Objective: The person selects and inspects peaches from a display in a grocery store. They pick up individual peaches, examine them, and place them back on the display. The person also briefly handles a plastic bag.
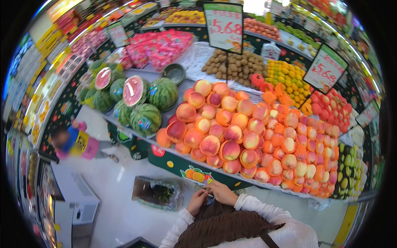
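Note:
My left hand and my right hand meet close together in front of my brown apron, with the fingertips bent inward. Something small may be between the fingers, but it is too small to tell. Just beyond the hands, many red and yellow peaches, several in orange foam nets, lie heaped on a fruit stand with a dark green front. To the left of my hands a clear plastic bag with dark leafy greens in it rests low, near the pale floor.
Watermelons, one cut half wrapped, sit at the stand's left. Behind lie kiwifruit, yellow citrus and pink bags. Price signs stand on poles. A person is in the left aisle, near a white machine.

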`<state>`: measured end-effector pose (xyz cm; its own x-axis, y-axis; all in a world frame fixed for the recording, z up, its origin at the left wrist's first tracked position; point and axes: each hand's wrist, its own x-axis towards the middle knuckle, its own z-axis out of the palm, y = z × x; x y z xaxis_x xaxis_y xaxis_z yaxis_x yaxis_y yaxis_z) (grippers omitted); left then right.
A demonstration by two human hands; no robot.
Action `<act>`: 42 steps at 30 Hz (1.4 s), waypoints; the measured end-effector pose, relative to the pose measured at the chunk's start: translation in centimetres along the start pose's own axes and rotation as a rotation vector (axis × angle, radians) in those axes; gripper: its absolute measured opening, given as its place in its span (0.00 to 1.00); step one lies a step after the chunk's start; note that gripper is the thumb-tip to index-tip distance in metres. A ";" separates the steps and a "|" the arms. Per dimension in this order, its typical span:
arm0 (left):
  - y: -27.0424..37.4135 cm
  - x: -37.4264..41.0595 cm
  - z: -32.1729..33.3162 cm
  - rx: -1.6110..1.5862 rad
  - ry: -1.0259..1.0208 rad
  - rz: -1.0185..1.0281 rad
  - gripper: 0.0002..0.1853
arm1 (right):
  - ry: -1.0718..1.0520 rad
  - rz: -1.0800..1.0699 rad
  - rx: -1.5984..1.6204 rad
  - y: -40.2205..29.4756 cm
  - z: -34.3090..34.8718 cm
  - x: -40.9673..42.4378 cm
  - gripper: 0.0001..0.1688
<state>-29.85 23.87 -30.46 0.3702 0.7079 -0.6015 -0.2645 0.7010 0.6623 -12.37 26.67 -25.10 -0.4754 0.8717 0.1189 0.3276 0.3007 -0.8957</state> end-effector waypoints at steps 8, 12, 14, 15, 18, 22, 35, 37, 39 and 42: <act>5.6 4.2 -0.6 -0.164 -0.234 -0.213 0.16 | 0.224 0.217 -0.149 -0.3 -4.8 1.2 0.16; 6.4 7.5 0.3 -0.292 -0.328 -0.296 0.20 | 0.490 0.278 -0.417 5.1 -13.2 0.2 0.09; 6.9 9.1 0.8 -0.340 -0.300 -0.311 0.19 | 0.646 0.357 -0.360 7.7 -19.4 0.9 0.09; 7.1 10.0 1.3 -0.352 -0.320 -0.313 0.18 | 0.715 0.376 -0.378 10.2 -22.4 1.0 0.10; 7.6 12.1 3.7 -0.346 -0.244 -0.340 0.14 | 0.932 0.429 -0.310 20.7 -30.1 2.0 0.12; 10.4 13.6 7.7 -0.508 -0.239 -0.245 0.16 | 1.022 0.649 0.316 35.2 -37.2 6.1 0.15; 24.7 33.7 6.1 1.305 0.527 0.164 0.41 | 1.161 0.804 0.324 48.6 -44.1 13.4 0.12; 26.3 35.4 3.8 1.581 0.489 0.140 0.52 | 1.081 0.695 0.263 41.0 -42.5 15.9 0.09; 28.8 37.8 5.4 1.646 0.393 -0.109 0.56 | 1.134 0.432 0.284 36.8 -42.4 13.8 0.08; 29.4 40.0 5.9 1.670 0.292 -0.212 0.61 | 1.036 0.527 0.293 30.1 -41.3 8.6 0.10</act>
<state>-17.58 72.27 -32.43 0.0602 0.7451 -0.6642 0.9841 0.0670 0.1643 27.11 59.20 -33.38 0.5891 0.7986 -0.1236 0.0225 -0.1691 -0.9853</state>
